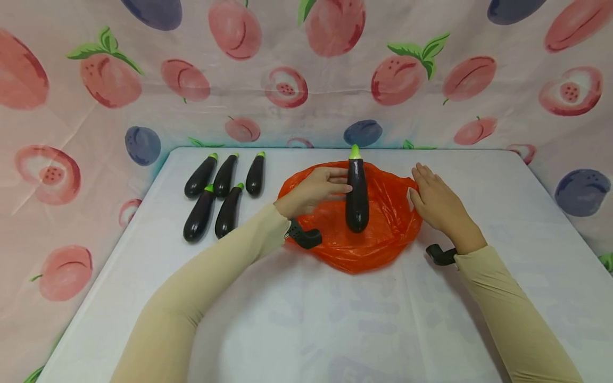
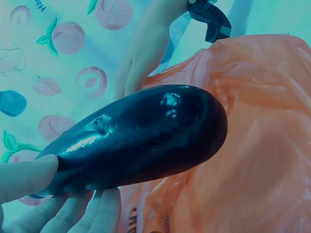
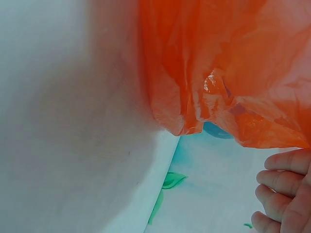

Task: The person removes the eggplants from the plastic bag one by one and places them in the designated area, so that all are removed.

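Observation:
My left hand point(image 1: 318, 189) holds a dark purple eggplant point(image 1: 357, 199) with a green stem end, upright in the head view, above an open orange-red plastic bag point(image 1: 383, 244). In the left wrist view, the thumb point(image 2: 34, 177) lies on one side of the eggplant and the fingers on the other, near its narrow end. The stem is out of sight there. My right hand point(image 1: 440, 207), its fingers extended, rests against the right edge of the bag. The right wrist view shows those fingers point(image 3: 286, 182) beside the bag's rim.
Several more eggplants point(image 1: 198, 217) lie grouped on the left of the white table point(image 1: 306, 330). A fruit-print cloth point(image 1: 325, 117) hangs behind the table and along its sides. Dark wrist-worn devices point(image 1: 306, 236) sit on both wrists.

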The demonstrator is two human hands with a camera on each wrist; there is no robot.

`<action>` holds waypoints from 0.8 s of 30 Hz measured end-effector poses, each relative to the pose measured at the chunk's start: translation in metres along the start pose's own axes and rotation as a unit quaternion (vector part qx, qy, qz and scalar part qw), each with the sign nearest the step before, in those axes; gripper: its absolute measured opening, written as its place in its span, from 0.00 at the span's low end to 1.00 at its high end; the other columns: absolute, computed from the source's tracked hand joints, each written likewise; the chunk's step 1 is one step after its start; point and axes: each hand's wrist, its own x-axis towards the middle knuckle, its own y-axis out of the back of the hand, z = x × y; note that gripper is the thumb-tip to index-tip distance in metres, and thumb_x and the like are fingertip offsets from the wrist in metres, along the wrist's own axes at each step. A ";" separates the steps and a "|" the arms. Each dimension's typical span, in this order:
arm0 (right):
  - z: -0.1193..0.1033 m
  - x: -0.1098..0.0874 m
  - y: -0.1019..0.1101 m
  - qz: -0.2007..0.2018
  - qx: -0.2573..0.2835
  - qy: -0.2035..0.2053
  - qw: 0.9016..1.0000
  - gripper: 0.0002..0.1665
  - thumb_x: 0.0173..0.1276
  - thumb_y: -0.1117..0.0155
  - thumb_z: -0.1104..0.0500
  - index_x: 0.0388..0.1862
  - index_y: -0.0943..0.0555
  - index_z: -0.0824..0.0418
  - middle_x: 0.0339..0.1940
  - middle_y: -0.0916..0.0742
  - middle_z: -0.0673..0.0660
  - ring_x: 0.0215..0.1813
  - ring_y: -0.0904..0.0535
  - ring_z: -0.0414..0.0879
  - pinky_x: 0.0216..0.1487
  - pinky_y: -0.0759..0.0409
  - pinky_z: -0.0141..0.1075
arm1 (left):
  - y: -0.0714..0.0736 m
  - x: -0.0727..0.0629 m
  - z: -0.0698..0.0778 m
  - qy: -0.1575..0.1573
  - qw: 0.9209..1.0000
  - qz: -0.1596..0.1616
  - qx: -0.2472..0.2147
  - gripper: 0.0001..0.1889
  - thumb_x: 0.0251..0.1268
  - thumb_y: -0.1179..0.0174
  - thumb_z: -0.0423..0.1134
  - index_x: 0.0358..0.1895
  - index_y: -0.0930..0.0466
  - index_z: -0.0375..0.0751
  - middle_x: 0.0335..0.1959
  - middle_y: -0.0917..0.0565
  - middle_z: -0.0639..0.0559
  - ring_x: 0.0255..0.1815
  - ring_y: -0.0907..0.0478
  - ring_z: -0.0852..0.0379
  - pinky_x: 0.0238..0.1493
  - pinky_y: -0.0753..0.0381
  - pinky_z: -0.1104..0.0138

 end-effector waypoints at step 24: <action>-0.002 0.002 0.002 -0.006 -0.006 -0.007 1.000 0.35 0.74 0.59 0.54 0.72 0.50 0.74 0.74 0.46 0.72 0.76 0.53 0.64 0.73 0.53 0.59 | 0.085 -0.072 0.011 -0.051 0.992 0.041 0.108 0.31 0.68 0.48 0.30 0.72 0.46 0.37 0.70 0.35 0.40 0.68 0.33 0.46 0.66 0.30 0.55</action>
